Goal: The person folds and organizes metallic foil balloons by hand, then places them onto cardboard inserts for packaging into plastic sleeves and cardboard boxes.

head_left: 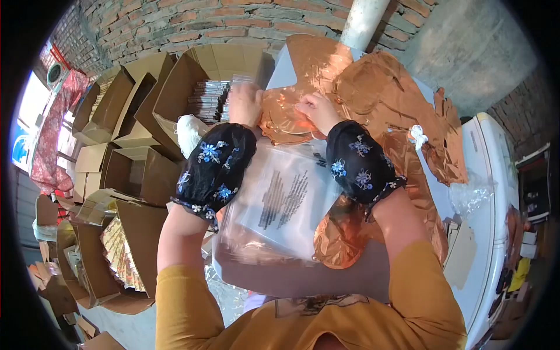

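Copper-coloured flat foil balloons lie spread over the table in front of me. My right hand rests on the near foil with its fingers curled, pinching at a foil balloon. My left hand is at the right edge of an open cardboard box, its fingers smeared by motion, with a clear plastic edge above them. Inside that box stand rows of silvery flat packets. Between my forearms lies a stack of clear plastic bags printed with dark text.
Several open cardboard boxes stand at the left, one with fanned patterned packets. A bundle of white string hangs by the nearest box. White ribbon lies on the foil at the right. A white pipe rises behind the table.
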`<state>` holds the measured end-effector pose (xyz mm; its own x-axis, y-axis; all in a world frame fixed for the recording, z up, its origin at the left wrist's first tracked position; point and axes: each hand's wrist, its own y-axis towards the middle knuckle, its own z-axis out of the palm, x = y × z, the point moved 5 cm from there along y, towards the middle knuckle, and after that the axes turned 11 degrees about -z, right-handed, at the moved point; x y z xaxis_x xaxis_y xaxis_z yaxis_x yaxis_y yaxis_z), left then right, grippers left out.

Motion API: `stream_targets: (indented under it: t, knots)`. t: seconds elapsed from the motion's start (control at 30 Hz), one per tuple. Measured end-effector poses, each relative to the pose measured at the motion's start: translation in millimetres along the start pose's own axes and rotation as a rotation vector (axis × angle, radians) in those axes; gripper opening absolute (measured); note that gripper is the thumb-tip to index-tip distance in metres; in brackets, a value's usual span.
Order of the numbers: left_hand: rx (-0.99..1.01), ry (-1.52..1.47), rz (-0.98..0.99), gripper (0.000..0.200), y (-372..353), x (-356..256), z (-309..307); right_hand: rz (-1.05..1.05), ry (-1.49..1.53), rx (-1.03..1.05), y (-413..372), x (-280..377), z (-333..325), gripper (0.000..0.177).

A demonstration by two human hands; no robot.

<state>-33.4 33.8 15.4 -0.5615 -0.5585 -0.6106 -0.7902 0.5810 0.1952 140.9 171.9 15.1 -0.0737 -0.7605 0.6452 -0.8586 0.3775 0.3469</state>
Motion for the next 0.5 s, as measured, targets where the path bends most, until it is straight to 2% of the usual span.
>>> stream_targets:
  t: [0.07, 0.1, 0.23, 0.27, 0.37, 0.4, 0.5]
  knots:
    - [0.087, -0.159, 0.100, 0.044, -1, -11, 6, 0.033, 0.169, 0.002, -1, -11, -4, 0.026]
    - [0.167, -0.324, 0.061, 0.041, 3, -23, 9, 0.061, 0.174, 0.000, 7, -12, -16, 0.026]
    - [0.542, -0.759, -0.241, 0.032, -24, -45, 8, 0.241, 0.343, -0.010, -7, 5, 2, 0.025]
    - [0.615, -0.874, -0.321, 0.030, -24, -51, 12, 0.202, 0.308, -0.012, -4, 3, 0, 0.024]
    - [0.448, -0.567, -0.090, 0.024, -5, -41, 41, 0.230, 0.305, 0.010, -5, 1, 0, 0.025]
    - [0.414, -0.615, -0.091, 0.022, -9, -45, 40, 0.260, 0.321, 0.021, -6, -1, 0, 0.026]
    - [0.339, -0.532, -0.045, 0.023, -14, -55, 33, 0.164, 0.541, -0.078, -2, -5, 1, 0.026]
